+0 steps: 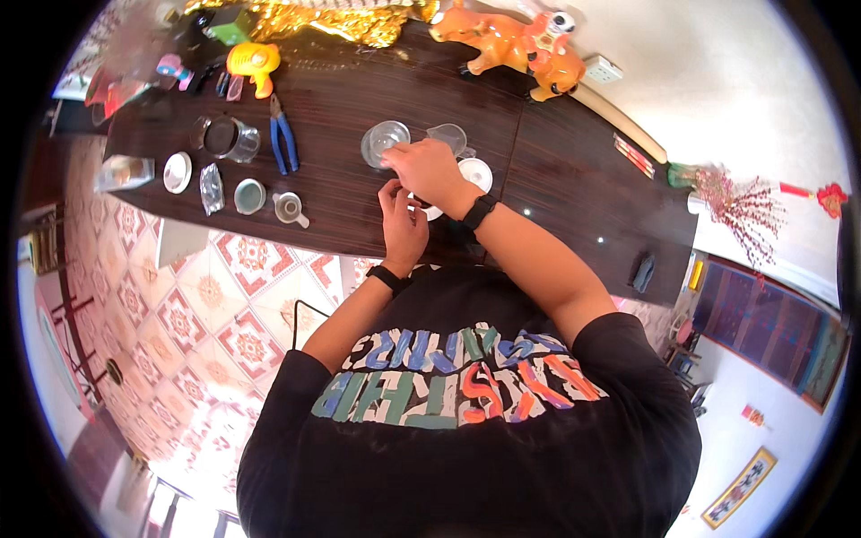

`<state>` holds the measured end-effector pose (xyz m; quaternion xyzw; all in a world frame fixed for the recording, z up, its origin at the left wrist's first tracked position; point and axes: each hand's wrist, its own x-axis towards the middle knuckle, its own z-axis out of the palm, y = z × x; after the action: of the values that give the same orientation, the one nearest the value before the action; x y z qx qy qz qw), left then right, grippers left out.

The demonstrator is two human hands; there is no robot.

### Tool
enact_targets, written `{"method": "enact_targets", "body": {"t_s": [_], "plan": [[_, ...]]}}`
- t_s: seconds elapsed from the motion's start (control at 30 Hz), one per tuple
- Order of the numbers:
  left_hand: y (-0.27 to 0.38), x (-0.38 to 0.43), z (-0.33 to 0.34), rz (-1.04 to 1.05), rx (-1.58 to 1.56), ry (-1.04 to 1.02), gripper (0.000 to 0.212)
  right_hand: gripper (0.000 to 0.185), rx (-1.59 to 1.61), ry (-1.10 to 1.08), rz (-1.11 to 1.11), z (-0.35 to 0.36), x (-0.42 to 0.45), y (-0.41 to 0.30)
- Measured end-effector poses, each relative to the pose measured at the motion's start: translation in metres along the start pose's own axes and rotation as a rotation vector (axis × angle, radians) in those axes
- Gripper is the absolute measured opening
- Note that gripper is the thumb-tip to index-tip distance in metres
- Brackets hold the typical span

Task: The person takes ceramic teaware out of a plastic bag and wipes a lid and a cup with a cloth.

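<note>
My left hand [405, 232] is at the left side of a white bowl or cup [434, 213], fingers curled by its rim. Dark contents show inside it, and most of it is hidden under my hands. My right hand [430, 173] passes above the bowl, palm down, its fingertips pointing left over the lower edge of a clear glass cup [389, 134]. Whether its fingers pinch anything is hidden. Behind that hand stands a clear glass pitcher [449, 136]. A round white lid [476, 173] lies beside my right wrist.
Left on the dark wooden table [336, 195] are blue-handled pliers [284, 138], a glass pot [232, 138], a green-grey cup [250, 196], a strainer [290, 208], a foil packet [211, 189] and a white lid [177, 173]. An orange ox figurine [504, 44] and a yellow toy [254, 64] stand behind.
</note>
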<state>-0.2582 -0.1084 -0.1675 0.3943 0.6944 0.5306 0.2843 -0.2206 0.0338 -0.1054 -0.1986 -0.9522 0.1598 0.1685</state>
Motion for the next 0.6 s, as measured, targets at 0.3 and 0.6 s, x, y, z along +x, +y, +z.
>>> {"method": "enact_targets", "body": {"t_s": [0.3, 0.6], "plan": [[-0.026, 0.011, -0.030, -0.075, -0.056, 0.178, 0.041, 0.007, -0.005, -0.045, 0.014, 0.033, -0.005, 0.007], [-0.033, 0.059, -0.055, -0.078, -0.029, 0.224, 0.043, 0.012, 0.023, -0.085, 0.175, 0.045, -0.005, 0.005]]}}
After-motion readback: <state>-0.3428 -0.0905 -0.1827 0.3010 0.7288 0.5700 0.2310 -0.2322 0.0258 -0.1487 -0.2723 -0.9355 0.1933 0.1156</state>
